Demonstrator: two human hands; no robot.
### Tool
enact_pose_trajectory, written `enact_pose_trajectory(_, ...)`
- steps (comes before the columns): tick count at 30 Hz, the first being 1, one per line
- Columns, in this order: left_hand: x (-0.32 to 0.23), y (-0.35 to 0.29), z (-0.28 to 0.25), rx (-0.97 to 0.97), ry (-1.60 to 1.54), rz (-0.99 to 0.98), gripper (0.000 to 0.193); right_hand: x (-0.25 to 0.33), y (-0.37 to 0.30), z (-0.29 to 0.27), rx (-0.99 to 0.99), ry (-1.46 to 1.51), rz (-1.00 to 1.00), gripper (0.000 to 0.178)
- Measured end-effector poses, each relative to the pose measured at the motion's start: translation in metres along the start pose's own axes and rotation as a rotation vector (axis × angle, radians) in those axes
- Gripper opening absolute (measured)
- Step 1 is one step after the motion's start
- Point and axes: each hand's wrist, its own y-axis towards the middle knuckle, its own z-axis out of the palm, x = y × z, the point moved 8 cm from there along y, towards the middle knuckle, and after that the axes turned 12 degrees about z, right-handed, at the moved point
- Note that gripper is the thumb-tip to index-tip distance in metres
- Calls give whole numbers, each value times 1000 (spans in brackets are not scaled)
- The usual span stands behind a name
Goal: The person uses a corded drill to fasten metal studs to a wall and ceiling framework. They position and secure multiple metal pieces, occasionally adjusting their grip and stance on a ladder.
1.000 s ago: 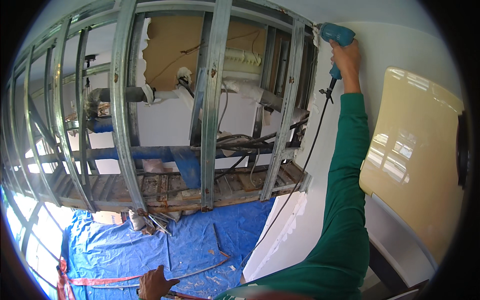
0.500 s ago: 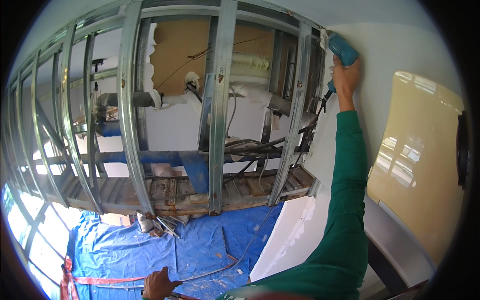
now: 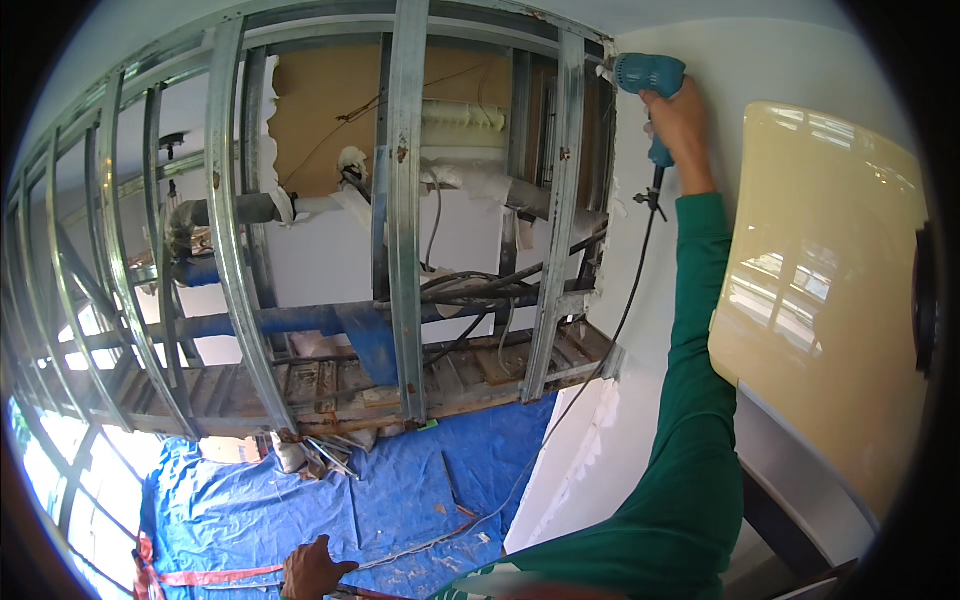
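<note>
At the upper right, my right hand [image 3: 682, 125] is closed around the handle of a teal corded power drill [image 3: 648, 73]. The drill lies nearly level, its nose toward the upper corner where the metal stud frame [image 3: 408, 200] meets the white wall [image 3: 640, 270]; whether the tip touches is too small to tell. A black cord [image 3: 632, 290] hangs from its handle. Low in the picture, my left hand [image 3: 314, 570] is curled, thumb out to the side, beside a reddish rail [image 3: 365, 592]. What lies under its fingers is hidden.
A glossy cream panel [image 3: 830, 290] stands close to the right of my right arm. Pipes [image 3: 250, 208] and dark cables [image 3: 480, 292] run behind the studs. Below, a blue tarp [image 3: 420, 490] carries debris [image 3: 325, 455] and a red strip [image 3: 220, 577]. A rusty ledge [image 3: 330, 390] crosses the frame's foot.
The drill has swung from a steep slant to nearly level, its nose now pointing left. Its cord hangs more freely in view. The whole scene has shifted somewhat left; my left hand stays low.
</note>
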Motion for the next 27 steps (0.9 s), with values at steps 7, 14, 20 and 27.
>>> enact_pose_trajectory(7,-4,-1,-3,41,-44,8,92,-19,0,12,-162,-77,-100,64)
enact_pose_trajectory(14,-17,-1,-13,17,-62,19,85,-26,-18,31,-111,-291,-100,71)
enact_pose_trajectory(20,-3,-3,-4,68,-63,-17,89,-24,-47,19,-272,-124,-198,75)
enact_pose_trajectory(27,2,2,1,-2,-19,9,96,2,-27,0,-371,-130,-200,67)
